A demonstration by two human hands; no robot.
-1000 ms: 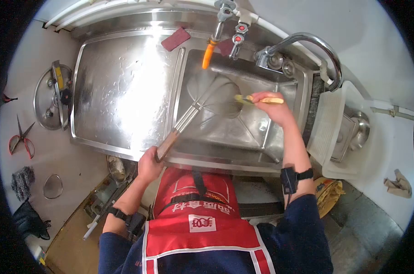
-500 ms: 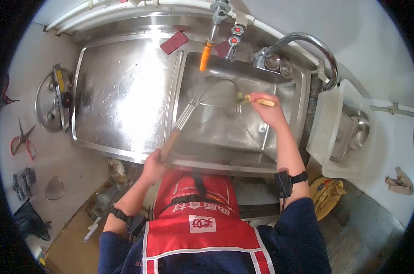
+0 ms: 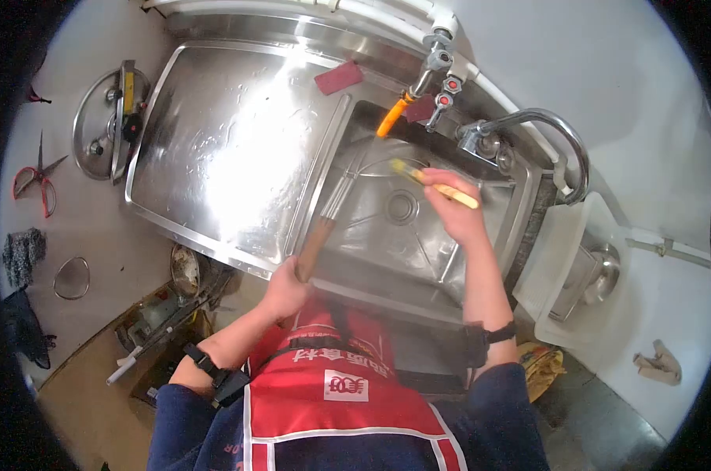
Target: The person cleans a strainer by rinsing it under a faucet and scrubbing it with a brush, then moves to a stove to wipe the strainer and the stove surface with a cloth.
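My left hand (image 3: pixel 287 289) is wrapped round the wooden handle of a long wire strainer (image 3: pixel 316 245). Its metal rods run up into the sink basin (image 3: pixel 359 255), where the round mesh head lies blurred below the orange hose (image 3: pixel 393 118). A thin stream from the hose falls at the strainer's neck. In my right hand (image 3: pixel 453 212) is a small brush (image 3: pixel 459 195) with a pale wooden handle. Its yellowish bristles point left, over the strainer head and above the drain (image 3: pixel 402 206).
Left of the basin stretches a wet steel drainboard (image 3: pixel 214 149), with a red scouring pad (image 3: pixel 339 78) at its back edge. A curved faucet (image 3: pixel 559 122) stands at the right, beside a white plastic bin (image 3: pixel 551 259) holding metal ware. Scissors (image 3: pixel 38 177) hang on the left wall.
The view has turned, shifting the sink. The brush has moved up off the strainer's right edge to over its head, and the strainer has dropped lower under the hose.
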